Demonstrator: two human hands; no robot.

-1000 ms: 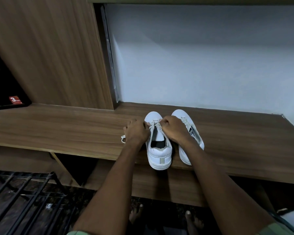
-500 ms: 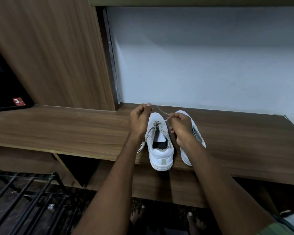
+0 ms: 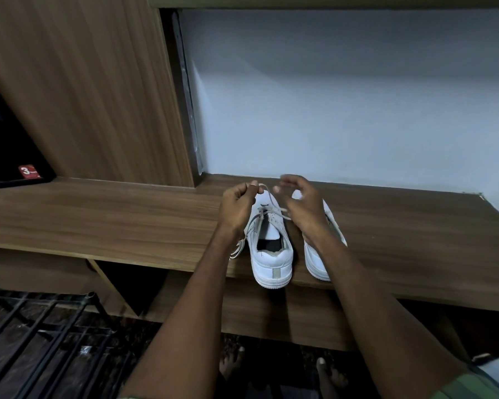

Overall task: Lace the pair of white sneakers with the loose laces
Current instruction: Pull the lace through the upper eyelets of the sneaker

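Risen since a moment ago: left hand [image 3: 238,207], fingers pinching lace [image 3: 267,189]; right hand [image 3: 301,207] released, fingers spread loosely at three o'clock of the lace. Left sneaker [image 3: 270,246] and right sneaker [image 3: 319,251] side by side at desk [image 3: 113,217] front edge. Behind, pale wall [image 3: 343,96]; wood panel [image 3: 98,87] at ten o'clock. Right sneaker mostly hidden by forearm.

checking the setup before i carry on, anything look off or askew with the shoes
Slightly. The left sneaker sits with its heel past the front edge of the wooden shelf, and a loose lace trails beside it. The left hand pinches the lace end.
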